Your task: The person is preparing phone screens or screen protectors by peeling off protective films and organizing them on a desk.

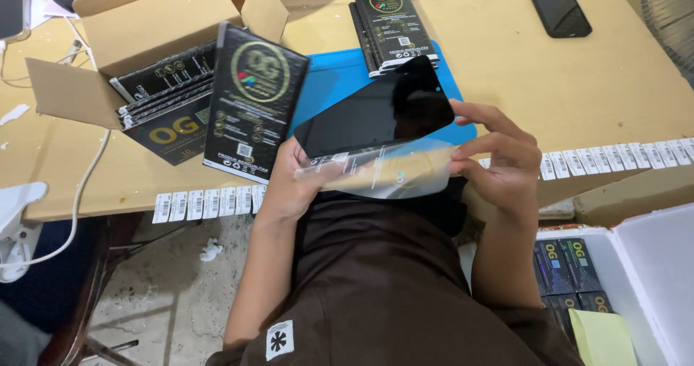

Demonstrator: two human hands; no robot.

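My left hand grips the near left end of a black phone screen panel, held tilted above the table edge. Under the panel hangs a clear protective film, partly peeled away. My right hand pinches the right end of that film, thumb and fingers closed on it beside the panel's right corner. A flat black package with a gold round emblem leans upright just left of my left hand. Below both hands lies my brown shirt.
An open cardboard box with several black packages sits far left. A stack of black packages rests on a blue mat. A dark phone lies far right. Barcode stickers line the table edge. A white box stands lower right.
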